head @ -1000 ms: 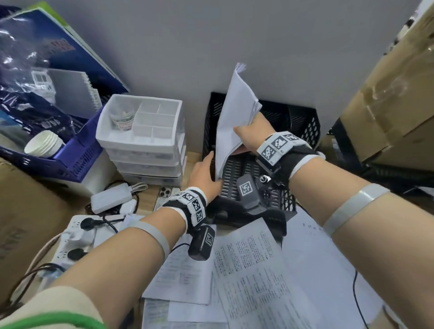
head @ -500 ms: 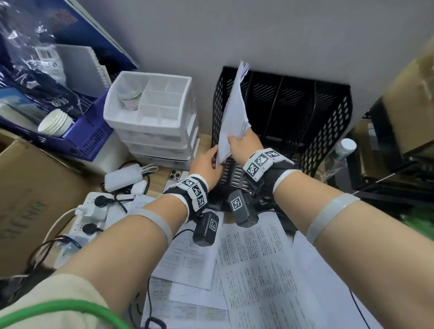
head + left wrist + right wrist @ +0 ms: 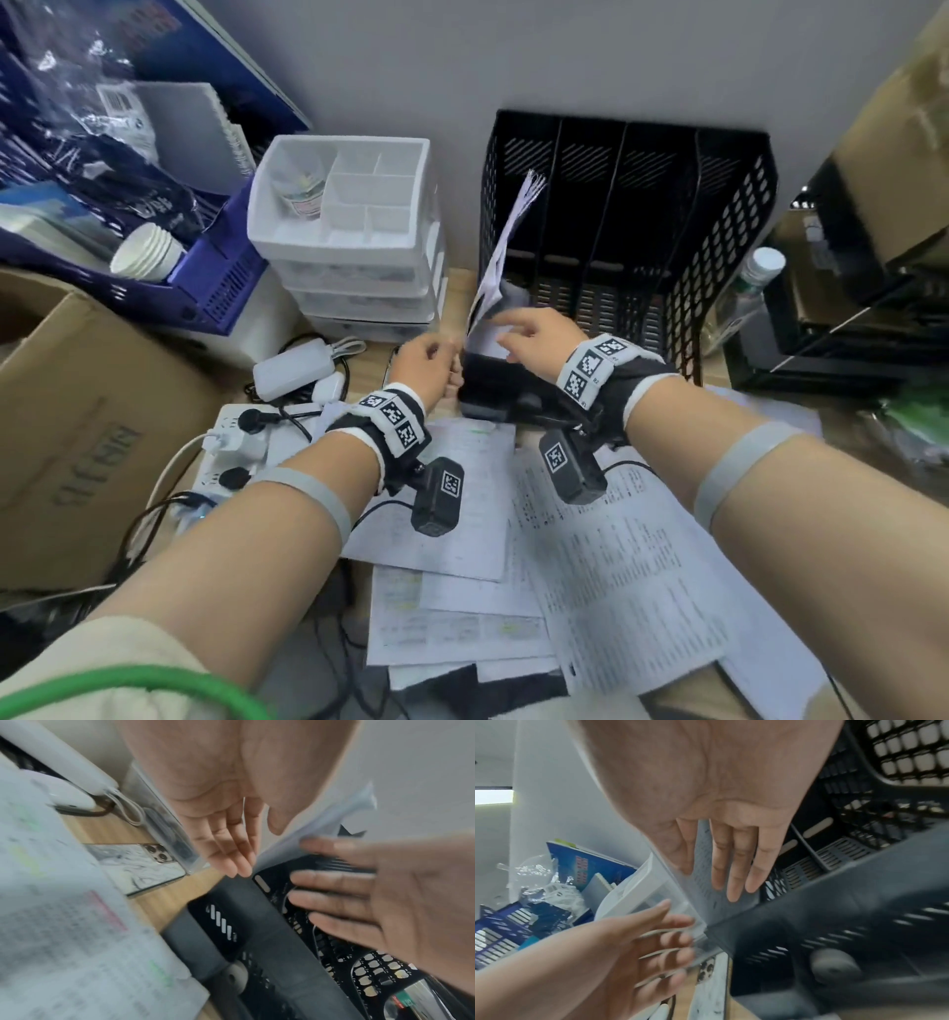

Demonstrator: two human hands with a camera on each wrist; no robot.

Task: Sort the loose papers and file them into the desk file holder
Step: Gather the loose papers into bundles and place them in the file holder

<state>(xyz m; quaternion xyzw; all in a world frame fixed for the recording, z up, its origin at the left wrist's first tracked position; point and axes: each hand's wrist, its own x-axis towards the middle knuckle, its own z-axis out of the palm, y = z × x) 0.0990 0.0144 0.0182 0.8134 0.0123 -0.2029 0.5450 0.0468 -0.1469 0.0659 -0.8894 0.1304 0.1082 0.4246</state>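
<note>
A black mesh file holder [image 3: 729,216] with several slots stands against the wall. A bundle of white papers [image 3: 506,241] stands in its leftmost slot, leaning left with its top corner fanned. My left hand [image 3: 436,360] is at the holder's front left corner, its fingers [image 3: 239,866] straight beside the bundle's lower edge [image 3: 321,825]. My right hand [image 3: 529,334] is just right of it, straight fingers [image 3: 734,882] lying flat against the sheet [image 3: 700,882]. Neither hand grips anything. Several loose printed papers [image 3: 616,565] lie overlapped on the desk under my forearms.
A white drawer organiser [image 3: 344,205] stands left of the holder, with a phone [image 3: 144,866], a white power bank [image 3: 295,370] and a power strip [image 3: 241,442] in front of it. A cardboard box [image 3: 77,437] and blue basket [image 3: 215,277] are far left. A bottle [image 3: 755,288] is right.
The bundle, held up by both hands before, has gone down into the leftmost slot. Both hands have let go, dropped lower and opened their fingers.
</note>
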